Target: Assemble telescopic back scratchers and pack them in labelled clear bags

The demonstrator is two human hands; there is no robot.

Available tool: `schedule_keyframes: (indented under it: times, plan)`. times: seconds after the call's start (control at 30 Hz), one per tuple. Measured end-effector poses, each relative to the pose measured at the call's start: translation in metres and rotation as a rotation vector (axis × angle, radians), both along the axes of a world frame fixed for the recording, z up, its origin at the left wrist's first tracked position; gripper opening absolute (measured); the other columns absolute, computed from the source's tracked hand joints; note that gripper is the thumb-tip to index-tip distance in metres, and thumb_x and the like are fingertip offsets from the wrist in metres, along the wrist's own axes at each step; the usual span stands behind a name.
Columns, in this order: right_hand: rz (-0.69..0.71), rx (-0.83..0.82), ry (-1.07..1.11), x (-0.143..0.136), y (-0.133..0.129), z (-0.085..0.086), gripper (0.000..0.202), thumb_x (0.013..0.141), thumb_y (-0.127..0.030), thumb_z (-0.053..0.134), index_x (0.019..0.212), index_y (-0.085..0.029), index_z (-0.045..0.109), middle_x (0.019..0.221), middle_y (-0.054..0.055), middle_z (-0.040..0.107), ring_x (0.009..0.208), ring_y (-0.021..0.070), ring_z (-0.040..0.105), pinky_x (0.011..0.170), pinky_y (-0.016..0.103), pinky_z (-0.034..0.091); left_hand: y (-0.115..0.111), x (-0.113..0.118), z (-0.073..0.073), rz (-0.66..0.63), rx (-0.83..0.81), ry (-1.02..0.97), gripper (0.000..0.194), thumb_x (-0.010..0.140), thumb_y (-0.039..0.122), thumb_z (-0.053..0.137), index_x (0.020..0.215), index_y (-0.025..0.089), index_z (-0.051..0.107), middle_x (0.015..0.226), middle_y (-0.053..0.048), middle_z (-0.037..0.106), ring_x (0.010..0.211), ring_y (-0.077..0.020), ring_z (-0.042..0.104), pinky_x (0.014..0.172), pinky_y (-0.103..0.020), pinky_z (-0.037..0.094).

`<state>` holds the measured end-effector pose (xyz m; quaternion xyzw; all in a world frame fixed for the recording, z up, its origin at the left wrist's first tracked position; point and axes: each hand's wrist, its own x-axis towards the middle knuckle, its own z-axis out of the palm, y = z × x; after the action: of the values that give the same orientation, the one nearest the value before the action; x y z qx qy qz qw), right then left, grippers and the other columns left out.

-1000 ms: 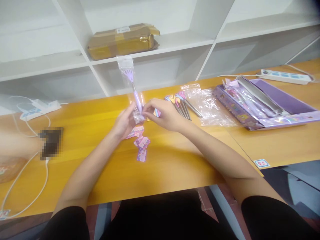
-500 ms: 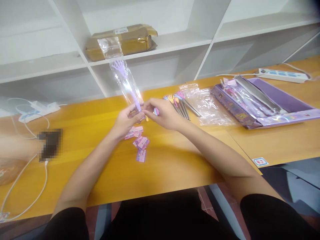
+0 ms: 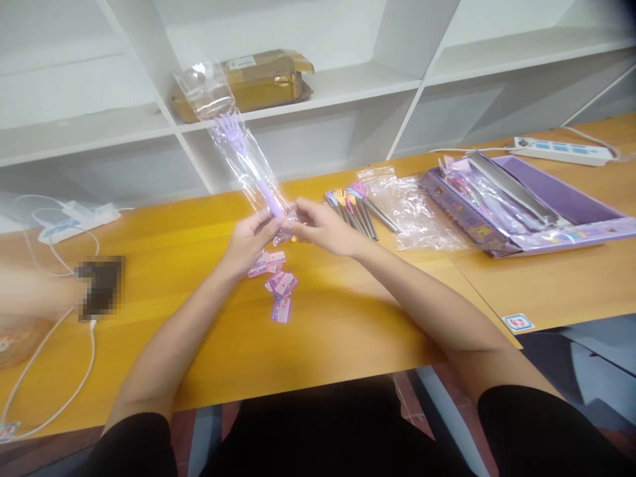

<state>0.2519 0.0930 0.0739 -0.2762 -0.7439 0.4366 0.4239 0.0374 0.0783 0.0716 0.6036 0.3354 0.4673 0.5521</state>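
Note:
A clear plastic bag [image 3: 206, 93] holds a purple hand-shaped stick [image 3: 231, 132], its hand end up and tilted to the left. My left hand [image 3: 248, 245] pinches the bag's lower end, around the stick's handle. From the right, my right hand [image 3: 325, 228] closes its thumb and fingers on the same end. Small pink and purple cards [image 3: 282, 285] lie on the table just below my hands. Several hand-shaped sticks with metal rods [image 3: 365, 215] lie to the right, beside a pile of clear bags [image 3: 412, 209].
A purple open box [image 3: 497, 199] with bagged items stands at the right. Power strips [image 3: 561, 151] and white cables lie at both sides. Another person's blurred arm [image 3: 34, 291] is at the left. A taped brown parcel [image 3: 268, 79] sits on the white shelf.
The bag and purple stick have shifted left at the top and tilt more. My right hand has moved slightly lower, and its fingers now lie against the bag's lower end.

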Motion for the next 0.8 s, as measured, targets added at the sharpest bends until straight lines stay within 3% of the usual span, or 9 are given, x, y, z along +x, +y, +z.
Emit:
schedule_keyframes:
  times: [0.17, 0.3, 0.43, 0.8]
  plan:
    - [0.066, -0.046, 0.026, -0.006, -0.001, -0.003, 0.052, 0.100, -0.072, 0.075, 0.095, -0.021, 0.065, 0.077, -0.002, 0.063, 0.066, 0.0107, 0.051, 0.056, 0.025, 0.039, -0.003, 0.004, -0.002, 0.013, 0.017, -0.011, 0.060, 0.085, 0.060, 0.094, 0.133, 0.025, 0.084, 0.126, -0.011, 0.083, 0.101, -0.0222, 0.075, 0.090, -0.033, 0.058]
    - [0.051, -0.033, 0.027, -0.008, 0.000, -0.010, 0.058, 0.101, -0.076, 0.071, 0.083, -0.021, 0.064, 0.066, -0.004, 0.057, 0.059, 0.0102, 0.047, 0.051, 0.025, 0.034, -0.005, 0.004, 0.004, 0.008, 0.018, 0.012, 0.067, 0.080, 0.060, 0.097, 0.134, 0.022, 0.083, 0.124, -0.012, 0.083, 0.108, -0.0261, 0.078, 0.092, -0.036, 0.062]
    - [0.089, -0.028, 0.065, -0.009, 0.002, -0.013, 0.065, 0.103, -0.079, 0.063, 0.077, -0.020, 0.065, 0.057, -0.006, 0.048, 0.051, 0.0090, 0.041, 0.047, 0.025, 0.029, -0.008, 0.005, 0.011, 0.011, 0.035, 0.034, 0.062, 0.078, 0.059, 0.099, 0.124, 0.019, 0.086, 0.116, -0.011, 0.085, 0.109, -0.0268, 0.080, 0.097, -0.037, 0.064]
    - [0.151, -0.082, 0.181, -0.008, 0.004, -0.010, 0.065, 0.104, -0.077, 0.065, 0.073, -0.020, 0.059, 0.055, -0.007, 0.048, 0.048, 0.0081, 0.041, 0.047, 0.024, 0.032, -0.011, 0.005, 0.013, 0.009, 0.004, 0.004, 0.061, 0.072, 0.056, 0.103, 0.120, 0.022, 0.088, 0.120, -0.012, 0.085, 0.126, -0.0344, 0.078, 0.110, -0.045, 0.062]
